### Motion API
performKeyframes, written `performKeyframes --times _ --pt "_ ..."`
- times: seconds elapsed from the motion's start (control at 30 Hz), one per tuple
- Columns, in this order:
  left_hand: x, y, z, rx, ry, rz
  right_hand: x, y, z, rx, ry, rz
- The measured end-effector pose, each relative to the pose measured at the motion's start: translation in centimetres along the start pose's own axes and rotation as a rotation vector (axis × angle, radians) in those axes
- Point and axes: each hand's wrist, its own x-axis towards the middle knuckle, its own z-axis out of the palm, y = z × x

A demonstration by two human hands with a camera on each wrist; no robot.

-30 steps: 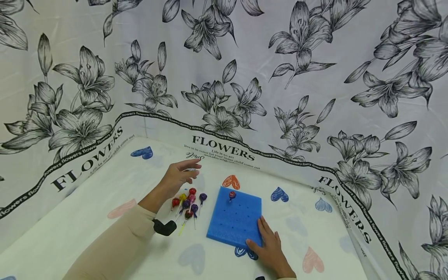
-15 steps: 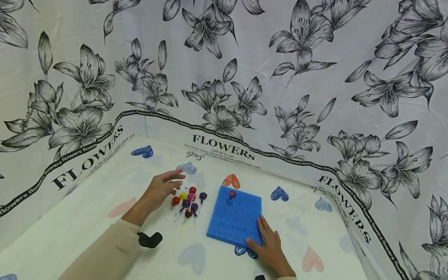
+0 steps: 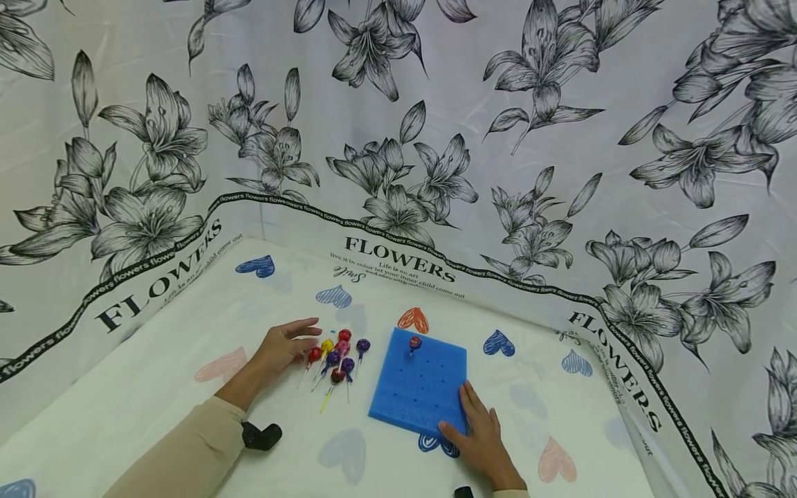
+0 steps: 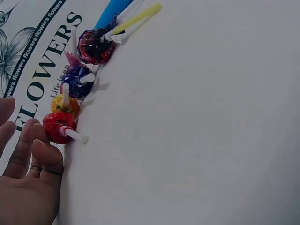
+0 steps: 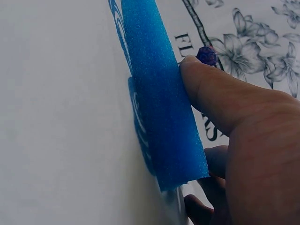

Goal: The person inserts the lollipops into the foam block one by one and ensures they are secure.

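As left hand (image 3: 283, 344) nears 7 loose lollipops (image 3: 333, 354), 1 stands in foam block (image 3: 418, 398).

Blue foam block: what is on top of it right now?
One lollipop stands in a hole near the far edge of the blue foam block. The right hand rests on its near right corner, hiding the foam beneath. The other holes look empty.

A white cloth (image 3: 124, 422) printed with blue, pink and orange hearts covers the desk. Behind it, on the far side and to both left and right, hangs a pale backdrop (image 3: 560, 83) drawn with large black-and-grey lilies. A black band (image 3: 398, 238) with the word FLOWERS runs along its lower edge. The light is soft and even.
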Motion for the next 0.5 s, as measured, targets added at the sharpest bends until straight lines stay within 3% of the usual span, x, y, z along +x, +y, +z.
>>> performKeyframes --times 0.17,0.5 --pt "0.4 -0.6 0.0 0.013 0.002 -0.016 0.1 0.0 -0.1 0.001 0.000 -0.004" --pt "0.7 -1.2 0.2 0.182 -0.007 -0.001 -0.1 -0.4 -0.3 0.008 -0.012 0.010"
